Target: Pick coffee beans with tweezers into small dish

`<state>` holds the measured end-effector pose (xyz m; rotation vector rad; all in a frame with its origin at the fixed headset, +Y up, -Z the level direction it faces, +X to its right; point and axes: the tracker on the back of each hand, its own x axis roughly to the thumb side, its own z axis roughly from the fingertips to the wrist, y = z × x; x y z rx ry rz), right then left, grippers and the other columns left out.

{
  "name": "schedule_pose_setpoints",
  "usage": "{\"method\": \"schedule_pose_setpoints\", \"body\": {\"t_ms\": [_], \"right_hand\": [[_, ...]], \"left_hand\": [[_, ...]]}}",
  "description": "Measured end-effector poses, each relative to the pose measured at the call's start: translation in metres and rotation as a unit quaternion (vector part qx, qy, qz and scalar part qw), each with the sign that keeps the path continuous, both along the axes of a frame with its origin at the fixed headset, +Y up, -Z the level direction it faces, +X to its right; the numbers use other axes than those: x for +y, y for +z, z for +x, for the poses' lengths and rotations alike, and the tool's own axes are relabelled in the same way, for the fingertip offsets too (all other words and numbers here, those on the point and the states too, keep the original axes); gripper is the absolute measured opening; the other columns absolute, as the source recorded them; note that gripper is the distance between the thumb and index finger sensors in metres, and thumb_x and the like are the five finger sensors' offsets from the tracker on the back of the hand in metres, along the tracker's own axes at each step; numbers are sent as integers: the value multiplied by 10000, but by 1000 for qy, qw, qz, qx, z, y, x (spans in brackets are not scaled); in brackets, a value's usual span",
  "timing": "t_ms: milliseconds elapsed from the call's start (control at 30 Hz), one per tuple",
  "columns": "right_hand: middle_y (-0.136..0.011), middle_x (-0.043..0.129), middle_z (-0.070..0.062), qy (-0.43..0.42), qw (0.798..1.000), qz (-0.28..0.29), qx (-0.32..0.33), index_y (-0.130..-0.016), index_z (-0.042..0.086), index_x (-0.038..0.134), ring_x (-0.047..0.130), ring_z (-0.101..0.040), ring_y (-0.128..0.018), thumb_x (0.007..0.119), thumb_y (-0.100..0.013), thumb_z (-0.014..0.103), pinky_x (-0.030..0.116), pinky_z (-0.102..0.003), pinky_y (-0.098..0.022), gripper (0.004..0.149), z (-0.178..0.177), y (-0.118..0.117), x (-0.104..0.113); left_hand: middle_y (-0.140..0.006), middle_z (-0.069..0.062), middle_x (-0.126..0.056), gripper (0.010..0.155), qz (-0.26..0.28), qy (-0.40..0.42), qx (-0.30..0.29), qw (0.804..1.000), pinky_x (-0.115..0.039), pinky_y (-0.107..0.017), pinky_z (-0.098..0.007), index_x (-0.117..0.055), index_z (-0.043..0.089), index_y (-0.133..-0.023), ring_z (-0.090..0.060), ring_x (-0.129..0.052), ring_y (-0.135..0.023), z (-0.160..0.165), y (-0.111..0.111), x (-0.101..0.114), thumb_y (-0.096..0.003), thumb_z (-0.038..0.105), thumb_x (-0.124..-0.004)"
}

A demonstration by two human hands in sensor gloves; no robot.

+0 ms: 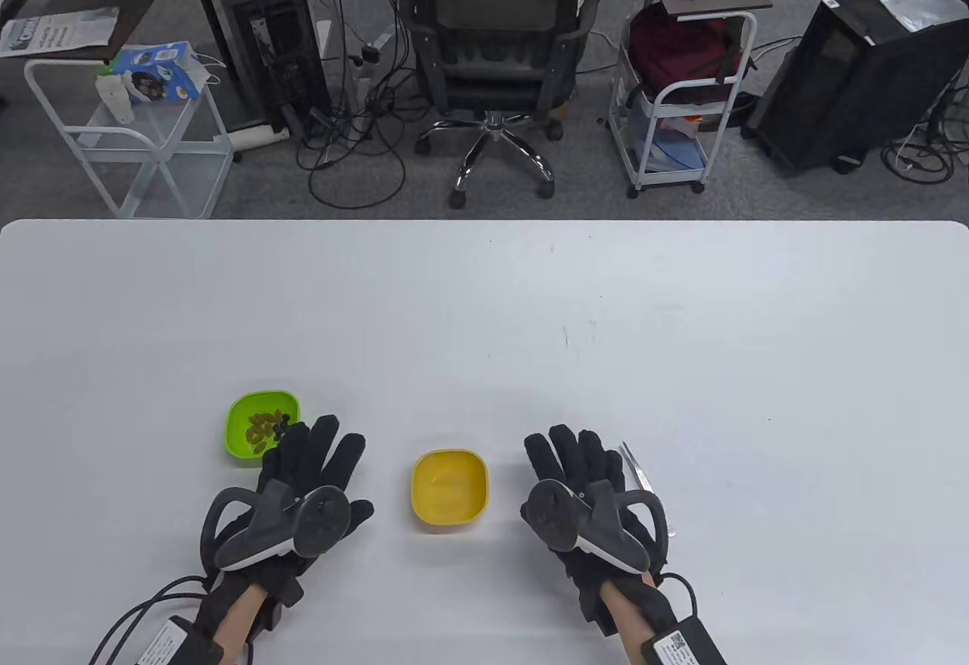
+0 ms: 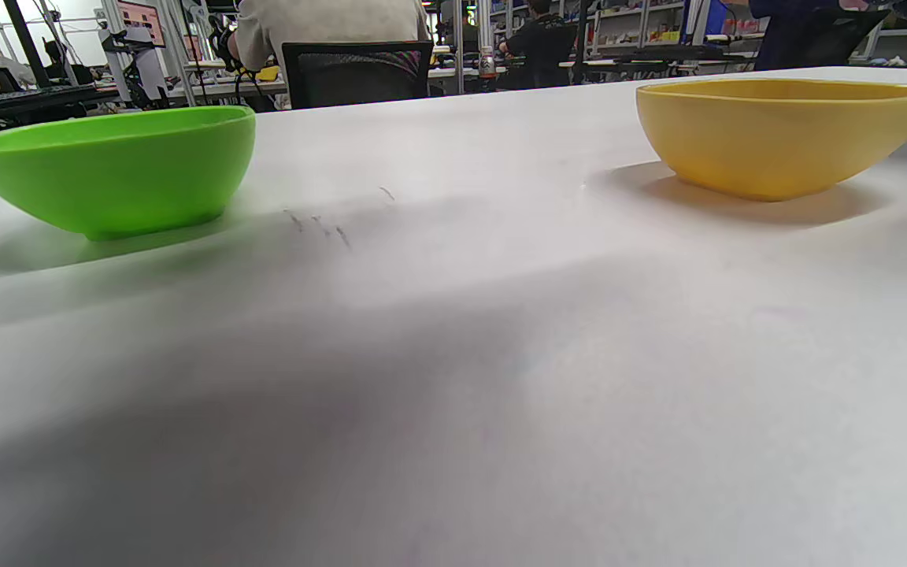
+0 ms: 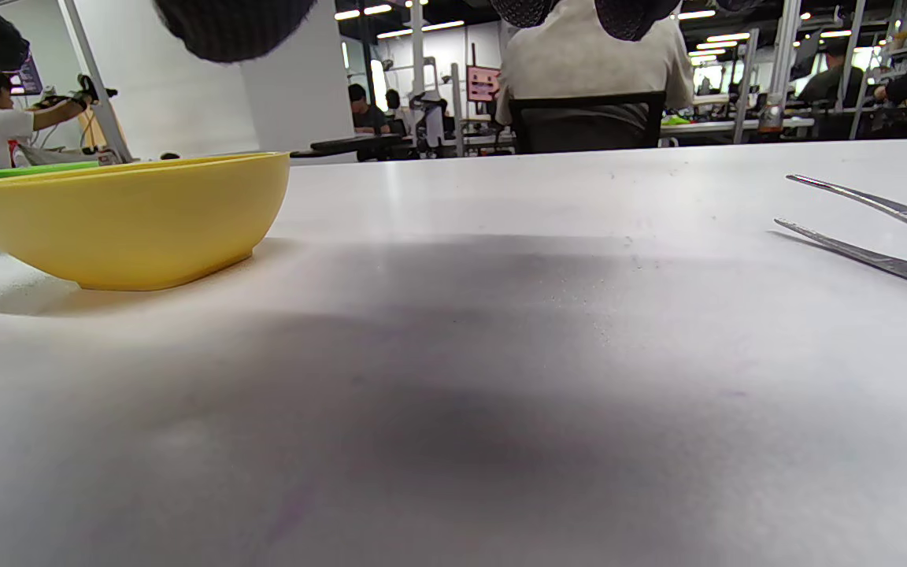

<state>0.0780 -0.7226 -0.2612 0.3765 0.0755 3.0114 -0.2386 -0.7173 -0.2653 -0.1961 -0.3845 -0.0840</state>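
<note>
Yellow plastic small dish (image 1: pixel 450 487) sits empty between two spread, empty-handed gloves, brown coffee beans (image 1: pixel 266 426) all left of it in a green bowl (image 1: pixel 241 447), steel tweezers (image 1: pixel 642 474) untouched right of it.

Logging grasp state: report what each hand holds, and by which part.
Nothing is held. The left hand and right hand lie flat on the table; the tweezers lie beside the right hand.

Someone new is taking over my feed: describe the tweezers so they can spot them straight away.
Start at the white table, near edge, and find the right hand. Just beyond its outer side lie the tweezers, flat on the table, untouched. They are the only thin, silvery metal thing there; the yellow dish and green dish are bright plastic.
</note>
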Motion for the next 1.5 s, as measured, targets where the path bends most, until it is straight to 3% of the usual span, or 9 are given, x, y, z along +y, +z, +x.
{"method": "schedule_pose_setpoints", "body": {"t_ms": [567, 867, 1100, 1233, 1500], "right_hand": [[-1215, 250, -194, -2, 1000, 3, -16, -1093, 187, 191, 366, -594, -1063, 614, -489, 464, 401, -699, -752, 789, 6, -1, 7], [-1221, 284, -218, -19, 988, 1, -153, -1110, 160, 232, 380, -606, -1068, 652, -481, 459, 391, -713, -761, 813, 56, -7, 23], [-1213, 339, -233, -17, 969, -68, -238, -1117, 103, 264, 449, -599, -1060, 679, -475, 447, 426, -708, -764, 838, 84, -17, 8], [-1218, 370, -170, -3, 963, -102, -248, -1114, 143, 283, 490, -574, -1061, 681, -474, 447, 449, -695, -766, 813, 88, -21, -3], [-1162, 498, -187, 37, 952, -121, -279, -1105, 130, 382, 610, -508, -1011, 699, -458, 440, 484, -674, -770, 785, 92, -28, -18]], "left_hand": [[-1285, -261, -117, 833, 7, -12, 0, 1000, -427, -777, -730, -182, 149, -1230, -629, -318, -1150, 2, 1, 0, -568, 588, -434], [-1286, -260, -118, 832, 9, -14, -1, 1000, -430, -777, -734, -183, 150, -1230, -628, -317, -1151, 3, 1, 0, -568, 587, -434], [-1287, -260, -119, 831, 15, -18, -3, 1000, -432, -776, -735, -185, 151, -1231, -630, -319, -1150, 4, 2, 0, -568, 587, -434], [-1287, -262, -122, 830, 16, -19, -3, 1000, -434, -776, -736, -192, 152, -1231, -633, -323, -1149, 4, 2, 0, -567, 588, -434], [-1288, -275, -131, 826, 16, -16, -4, 1000, -445, -771, -750, -214, 156, -1235, -641, -329, -1148, 4, 3, 0, -565, 588, -428]]}}
